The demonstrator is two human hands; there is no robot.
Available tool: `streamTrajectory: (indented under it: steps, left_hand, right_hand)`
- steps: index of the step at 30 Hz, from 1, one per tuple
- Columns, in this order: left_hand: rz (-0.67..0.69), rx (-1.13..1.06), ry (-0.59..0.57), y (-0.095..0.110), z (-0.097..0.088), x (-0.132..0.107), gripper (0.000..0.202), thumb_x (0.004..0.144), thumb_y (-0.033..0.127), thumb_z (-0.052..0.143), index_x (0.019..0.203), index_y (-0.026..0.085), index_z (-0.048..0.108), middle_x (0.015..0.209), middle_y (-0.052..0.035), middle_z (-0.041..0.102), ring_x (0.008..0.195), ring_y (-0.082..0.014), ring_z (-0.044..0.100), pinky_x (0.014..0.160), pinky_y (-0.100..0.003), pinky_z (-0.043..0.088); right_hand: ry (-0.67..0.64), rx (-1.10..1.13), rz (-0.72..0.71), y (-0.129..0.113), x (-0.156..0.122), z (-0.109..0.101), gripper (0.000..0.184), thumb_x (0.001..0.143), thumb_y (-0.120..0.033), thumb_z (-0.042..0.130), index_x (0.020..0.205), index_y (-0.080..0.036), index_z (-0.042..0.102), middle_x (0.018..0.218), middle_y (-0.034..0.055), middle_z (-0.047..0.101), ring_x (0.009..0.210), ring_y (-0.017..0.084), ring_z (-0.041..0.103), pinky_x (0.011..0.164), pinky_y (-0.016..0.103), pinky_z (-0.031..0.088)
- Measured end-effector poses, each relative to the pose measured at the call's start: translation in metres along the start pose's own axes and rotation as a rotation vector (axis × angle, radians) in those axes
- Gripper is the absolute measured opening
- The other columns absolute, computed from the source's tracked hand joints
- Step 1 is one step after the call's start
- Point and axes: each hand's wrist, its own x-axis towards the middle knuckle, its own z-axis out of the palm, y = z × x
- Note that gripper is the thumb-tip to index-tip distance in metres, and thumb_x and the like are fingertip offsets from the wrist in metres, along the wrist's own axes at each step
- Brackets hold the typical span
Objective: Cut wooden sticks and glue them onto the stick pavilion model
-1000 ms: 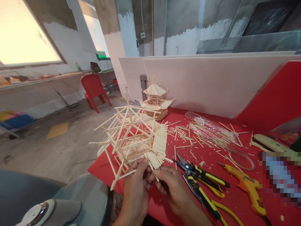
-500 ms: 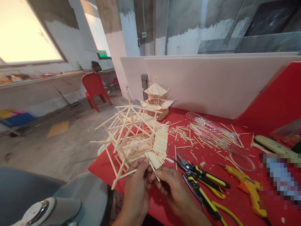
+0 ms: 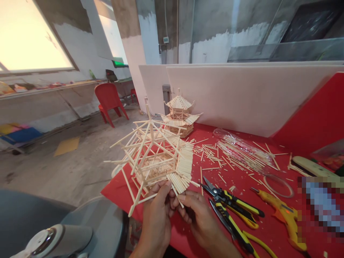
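A pavilion model made of thin wooden sticks (image 3: pixel 152 147) stands at the near left edge of the red tabletop, its upper roof a bare frame and part of its lower roof covered with sticks. My left hand (image 3: pixel 158 204) pinches at the front edge of that lower roof. Close beside it, my right hand (image 3: pixel 195 208) is closed on a short wooden stick (image 3: pixel 177 196), which lies along the last of the laid roof sticks. Both hands' fingertips nearly meet there, and the lower fingers are partly hidden.
Right of my hands lie yellow-and-black cutters (image 3: pixel 231 202) and a yellow glue gun (image 3: pixel 282 215). Loose sticks (image 3: pixel 209 154) and a plastic bag of sticks (image 3: pixel 242 147) are farther back. A second stick pavilion (image 3: pixel 178 114) stands behind. A bottle (image 3: pixel 61 240) rests on a grey stool at left.
The whole view shifts slightly. Both hands keep nearly the same position at the model's roof edge, with the stick still between the fingers.
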Motion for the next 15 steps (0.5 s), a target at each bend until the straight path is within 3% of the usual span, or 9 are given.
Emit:
streamTrajectory:
  steps: [10, 15]
  left_hand:
    - [0.012, 0.018, 0.004, -0.003, -0.003, 0.001, 0.027, 0.070, 0.033, 0.078, 0.068, 0.017, 0.056, 0.055, 0.0053, 0.053, 0.043, -0.0065, 0.045, 0.041, -0.016, 0.033]
    - [-0.044, 0.112, -0.010, 0.000, -0.016, -0.006, 0.037, 0.069, 0.049, 0.076, 0.065, 0.016, 0.059, 0.053, 0.0030, 0.053, 0.045, -0.0088, 0.047, 0.041, -0.018, 0.036]
  right_hand:
    - [-0.004, -0.031, 0.002, -0.003, 0.001, 0.000, 0.030, 0.069, -0.044, 0.068, 0.062, -0.014, 0.069, 0.053, -0.0021, 0.052, 0.045, 0.005, 0.035, 0.043, 0.019, 0.020]
    - [-0.056, -0.076, -0.007, -0.002, -0.009, -0.009, 0.029, 0.071, -0.042, 0.069, 0.063, -0.014, 0.070, 0.050, -0.0028, 0.051, 0.044, 0.005, 0.036, 0.045, 0.020, 0.024]
